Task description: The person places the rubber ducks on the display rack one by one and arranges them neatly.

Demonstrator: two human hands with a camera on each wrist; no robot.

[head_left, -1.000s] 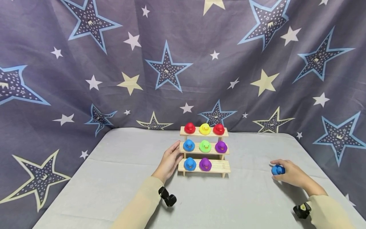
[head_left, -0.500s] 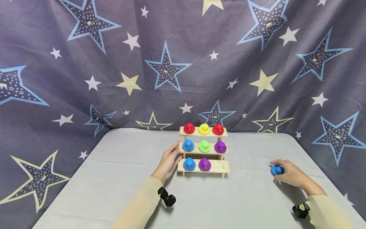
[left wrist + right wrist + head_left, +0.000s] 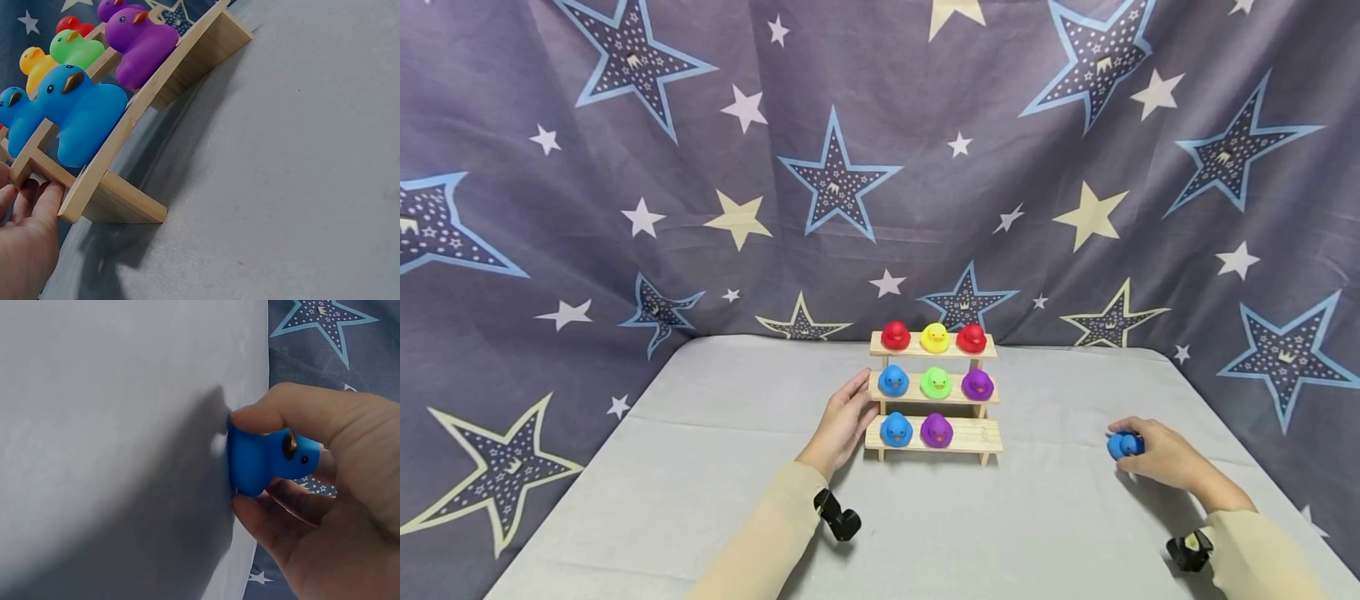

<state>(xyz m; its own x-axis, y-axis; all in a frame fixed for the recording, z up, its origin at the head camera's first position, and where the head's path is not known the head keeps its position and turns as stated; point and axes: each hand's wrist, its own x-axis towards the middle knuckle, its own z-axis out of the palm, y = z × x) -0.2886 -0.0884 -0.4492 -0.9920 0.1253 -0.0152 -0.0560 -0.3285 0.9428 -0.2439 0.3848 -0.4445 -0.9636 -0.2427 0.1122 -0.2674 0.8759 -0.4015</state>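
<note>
A three-tier wooden display stand (image 3: 977, 433) holds rubber ducks in the middle of the table. My left hand (image 3: 842, 423) grips its left side at the middle tier; in the left wrist view the fingers (image 3: 47, 206) curl at the wooden frame under the shelf. On the bottom tier sit a blue duck (image 3: 897, 430) and a purple duck (image 3: 937, 431), with bare wood to their right. Far to the right, my right hand (image 3: 1165, 454) pinches another blue rubber duck (image 3: 253, 462) between thumb and fingers, its base right at the tabletop.
The middle tier carries blue (image 3: 893, 381), green (image 3: 936, 382) and purple (image 3: 977, 385) ducks. On top are a red duck (image 3: 896, 336), a yellow duck (image 3: 935, 337) and another red one. A grey cloth covers the table (image 3: 700, 467); a star-patterned curtain (image 3: 880, 83) hangs behind.
The view has shifted very slightly. The right hand and its blue duck have barely moved, the duck turning a little in the fingers; the left hand stays on the stand.
</note>
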